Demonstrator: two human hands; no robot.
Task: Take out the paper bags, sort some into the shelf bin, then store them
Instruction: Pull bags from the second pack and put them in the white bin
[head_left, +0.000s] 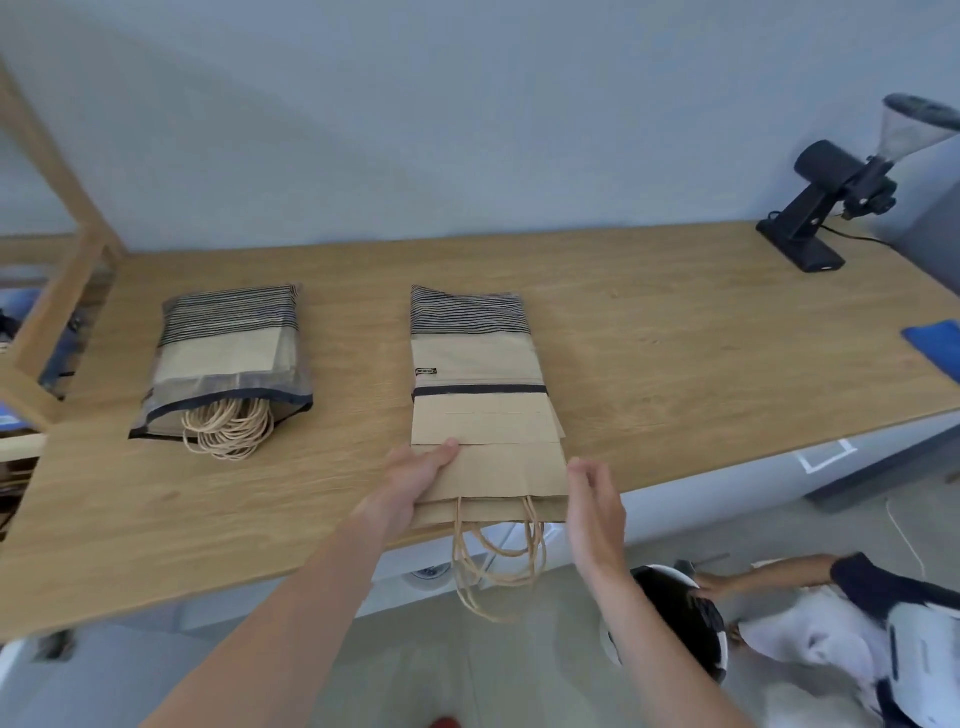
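Observation:
A fanned stack of flat brown paper bags (483, 415) with striped tops lies on the wooden table (675, 322), its near end and twine handles (498, 561) hanging over the front edge. My left hand (415, 478) grips the stack's near left corner, thumb on top. My right hand (595, 499) hovers open at the stack's near right edge, fingers apart, perhaps brushing it. To the left lies a clear plastic pack (228, 358) holding more striped paper bags, with handles spilling out of its open near end.
A wooden shelf frame (57, 218) stands at the left end of the table. A black grinder-like machine (841, 197) sits at the back right, a blue cloth (935, 348) at the right edge. Another person (852, 618) crouches on the floor at lower right.

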